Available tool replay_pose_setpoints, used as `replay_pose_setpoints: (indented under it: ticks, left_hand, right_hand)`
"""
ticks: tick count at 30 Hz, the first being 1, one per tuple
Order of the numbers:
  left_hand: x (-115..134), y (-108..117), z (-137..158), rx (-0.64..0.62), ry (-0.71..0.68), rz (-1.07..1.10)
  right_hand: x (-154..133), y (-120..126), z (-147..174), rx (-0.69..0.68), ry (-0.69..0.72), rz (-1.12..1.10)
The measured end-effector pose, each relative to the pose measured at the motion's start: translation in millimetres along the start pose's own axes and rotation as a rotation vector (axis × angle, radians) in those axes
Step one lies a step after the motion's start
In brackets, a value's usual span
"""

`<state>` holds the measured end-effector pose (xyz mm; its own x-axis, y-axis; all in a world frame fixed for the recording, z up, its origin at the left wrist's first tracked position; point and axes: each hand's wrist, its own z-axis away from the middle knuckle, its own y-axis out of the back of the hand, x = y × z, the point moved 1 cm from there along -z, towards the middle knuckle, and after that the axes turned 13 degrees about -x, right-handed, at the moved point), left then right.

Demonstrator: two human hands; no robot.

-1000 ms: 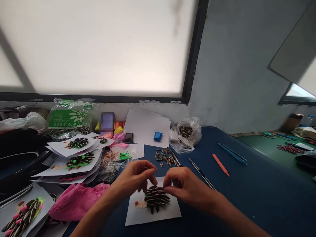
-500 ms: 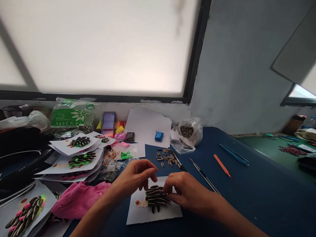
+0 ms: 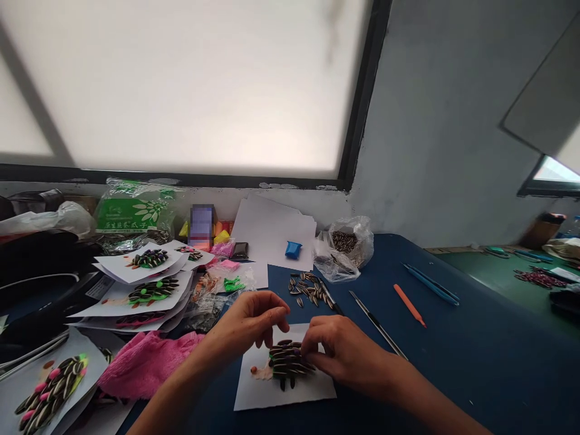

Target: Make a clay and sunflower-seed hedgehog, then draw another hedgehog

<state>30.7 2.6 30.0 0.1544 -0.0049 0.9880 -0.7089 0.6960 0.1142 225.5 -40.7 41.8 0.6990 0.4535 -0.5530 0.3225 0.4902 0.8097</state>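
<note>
A hedgehog picture lies on a small white paper sheet in front of me. Its back is sunflower seeds set in green clay, with a pale clay face and a brown nose. Over its upper left edge hovers my left hand, fingers curled and thumb close to the index finger; whatever they may hold is too small to make out. My right hand is closed in a pinch at the seeds on the right side, beside a small purple dot. Its fingertips hide what is between them.
Loose sunflower seeds lie behind the sheet, near a craft knife, an orange pen-like tool and blue tweezers. Finished hedgehog cards and a pink cloth crowd the left. A seed bag stands behind.
The view has shifted very slightly. Both hands stay in nearly the same place over the hedgehog picture, with no clear change in their grip.
</note>
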Motion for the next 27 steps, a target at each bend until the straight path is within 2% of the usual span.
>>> replay_pose_setpoints:
  ticks: [19,27]
  left_hand:
    - [-3.2,0.4,-0.6,-0.004,-0.008,0.003]
    - [1.6,-2.7,-0.3,0.003,0.041,-0.004]
  right_hand:
    - [-5.4,2.5,3.0,0.020,-0.024,-0.034]
    - [-4.8,-0.6,1.3,0.022,-0.035,-0.026]
